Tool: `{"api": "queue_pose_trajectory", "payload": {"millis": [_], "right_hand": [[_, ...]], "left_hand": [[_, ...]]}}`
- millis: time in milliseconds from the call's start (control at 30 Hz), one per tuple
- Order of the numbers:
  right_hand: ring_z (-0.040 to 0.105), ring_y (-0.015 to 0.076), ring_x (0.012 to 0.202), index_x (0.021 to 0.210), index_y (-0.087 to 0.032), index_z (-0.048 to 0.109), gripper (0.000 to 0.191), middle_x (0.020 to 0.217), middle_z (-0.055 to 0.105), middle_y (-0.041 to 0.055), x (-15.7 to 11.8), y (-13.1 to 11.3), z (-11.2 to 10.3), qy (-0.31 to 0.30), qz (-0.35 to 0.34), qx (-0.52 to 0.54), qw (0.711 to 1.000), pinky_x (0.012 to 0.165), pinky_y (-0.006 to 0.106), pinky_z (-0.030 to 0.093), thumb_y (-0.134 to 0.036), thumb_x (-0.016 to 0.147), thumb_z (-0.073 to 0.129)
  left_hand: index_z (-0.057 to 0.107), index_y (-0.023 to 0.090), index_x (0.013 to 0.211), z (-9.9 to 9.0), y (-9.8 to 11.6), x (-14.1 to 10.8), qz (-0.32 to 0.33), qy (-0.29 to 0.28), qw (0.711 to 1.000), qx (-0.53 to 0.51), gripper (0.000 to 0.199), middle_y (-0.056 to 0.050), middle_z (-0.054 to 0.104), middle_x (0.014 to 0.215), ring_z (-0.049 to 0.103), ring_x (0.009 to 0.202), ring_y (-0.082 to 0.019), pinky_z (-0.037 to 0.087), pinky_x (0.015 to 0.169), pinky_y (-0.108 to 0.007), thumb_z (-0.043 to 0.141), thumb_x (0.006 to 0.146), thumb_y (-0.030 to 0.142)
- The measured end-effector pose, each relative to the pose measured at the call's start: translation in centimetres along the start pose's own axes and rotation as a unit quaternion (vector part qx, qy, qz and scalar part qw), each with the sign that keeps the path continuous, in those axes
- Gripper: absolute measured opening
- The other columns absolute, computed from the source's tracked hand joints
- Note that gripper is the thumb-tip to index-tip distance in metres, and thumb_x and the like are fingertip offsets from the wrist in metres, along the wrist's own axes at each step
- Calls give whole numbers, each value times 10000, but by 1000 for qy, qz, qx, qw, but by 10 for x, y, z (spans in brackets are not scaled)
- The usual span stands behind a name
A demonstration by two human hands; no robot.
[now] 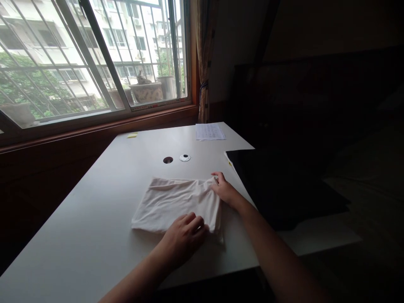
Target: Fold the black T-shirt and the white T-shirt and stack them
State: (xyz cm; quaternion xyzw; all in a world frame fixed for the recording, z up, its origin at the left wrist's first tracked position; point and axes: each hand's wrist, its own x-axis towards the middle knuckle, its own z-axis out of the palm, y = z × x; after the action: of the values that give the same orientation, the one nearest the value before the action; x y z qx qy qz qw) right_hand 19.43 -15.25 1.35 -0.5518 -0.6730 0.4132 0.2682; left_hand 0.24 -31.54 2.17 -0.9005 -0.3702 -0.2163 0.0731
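Note:
A white cloth (176, 202), folded into a rough rectangle with wrinkles across its top, lies on the white table (94, 198). My left hand (187, 236) is at the cloth's near edge, its fingers curled and closed; what they grip, if anything, is hidden under them. At the far right corner of the cloth, my right hand (223, 187) pinches the fabric between thumb and fingers. The cloth's right edge runs between the two hands.
A black cloth (284, 185) drapes over the table's right side. Printed papers (210, 131) and a yellow note (132, 135) lie near the far edge. Beyond my hands are a round hole (168, 160) and a round cover (184, 158). A window (94, 54) is behind.

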Motion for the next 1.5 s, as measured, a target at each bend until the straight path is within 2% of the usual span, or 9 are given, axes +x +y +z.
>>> {"api": "queue_pose_trajectory", "payload": {"millis": [167, 333, 433, 600, 900, 1167, 1267, 1400, 1500], "right_hand": [[666, 275, 1105, 1411, -274, 462, 665, 1205, 687, 96, 2, 9, 0, -1, -25, 51, 998, 1034, 401, 459, -310, 802, 727], [676, 282, 1088, 1445, -272, 464, 719, 1199, 687, 95, 7, 18, 3, -10, -33, 44, 998, 1013, 422, 474, -338, 789, 751], [676, 277, 1078, 1454, -272, 476, 705, 1177, 689, 84, 6, 14, 2, -21, -34, 27, 999, 998, 413, 480, -320, 798, 729], [644, 287, 1135, 1459, -275, 494, 681, 1227, 669, 91, 2, 9, -1, -28, -64, 7, 998, 1025, 417, 459, -294, 809, 700], [665, 269, 1076, 1410, -276, 524, 603, 1173, 698, 70, 6, 16, 1, -23, -68, 8, 997, 987, 398, 478, -273, 826, 674], [653, 252, 962, 1420, -277, 524, 652, 1057, 679, 56, 7, 17, 6, 33, -71, -34, 996, 925, 397, 501, -260, 795, 709], [626, 247, 949, 1429, -285, 529, 640, 1109, 638, 67, 6, 16, 6, 74, -119, -89, 986, 935, 418, 511, -260, 809, 686], [543, 346, 1139, 1333, -245, 649, 498, 1227, 593, 151, -3, 2, 10, 147, -233, -210, 938, 1045, 525, 454, -232, 837, 681], [499, 359, 1258, 1308, -246, 680, 407, 1268, 612, 151, -18, -13, 24, 86, -326, -228, 913, 1109, 559, 412, -264, 902, 655]], "left_hand": [[672, 214, 1032, -20, -20, -4, -61, 41, 997, -19, 123, -65, 680, 962, 602, 838, -218, 546, 720, -368, 605, 986, 306], [663, 231, 1205, -40, -106, -29, -257, 44, 963, 69, 256, -120, 657, 1186, 594, 1059, -292, 534, 919, -480, 546, 996, 320], [653, 191, 1260, -37, -162, -40, -387, -2, 922, 5, 372, -161, 610, 1272, 578, 1135, -327, 456, 1041, -545, 530, 976, 397], [736, 211, 1048, -26, -211, -32, -393, -58, 915, -78, 320, -93, 664, 1052, 659, 920, -254, 538, 902, -407, 563, 900, 436], [675, 207, 880, -31, -228, -39, -438, -35, 892, -105, 270, -59, 701, 946, 678, 874, -238, 528, 779, -329, 548, 868, 445], [676, 210, 883, -20, -231, -40, -444, -13, 896, -13, 177, -87, 667, 993, 639, 908, -252, 519, 877, -384, 535, 897, 317], [699, 202, 1027, -24, -225, -40, -428, 5, 903, 30, 265, -129, 649, 1139, 628, 1033, -298, 499, 977, -459, 466, 948, 300], [664, 217, 1269, -26, -202, -32, -353, 3, 935, 42, 365, -114, 585, 1423, 526, 1313, -316, 391, 1157, -495, 443, 1003, 337], [649, 233, 1334, -18, -177, -24, -254, -51, 965, 29, 402, -77, 607, 1458, 476, 1413, -289, 324, 1216, -495, 407, 1048, 380]]}}
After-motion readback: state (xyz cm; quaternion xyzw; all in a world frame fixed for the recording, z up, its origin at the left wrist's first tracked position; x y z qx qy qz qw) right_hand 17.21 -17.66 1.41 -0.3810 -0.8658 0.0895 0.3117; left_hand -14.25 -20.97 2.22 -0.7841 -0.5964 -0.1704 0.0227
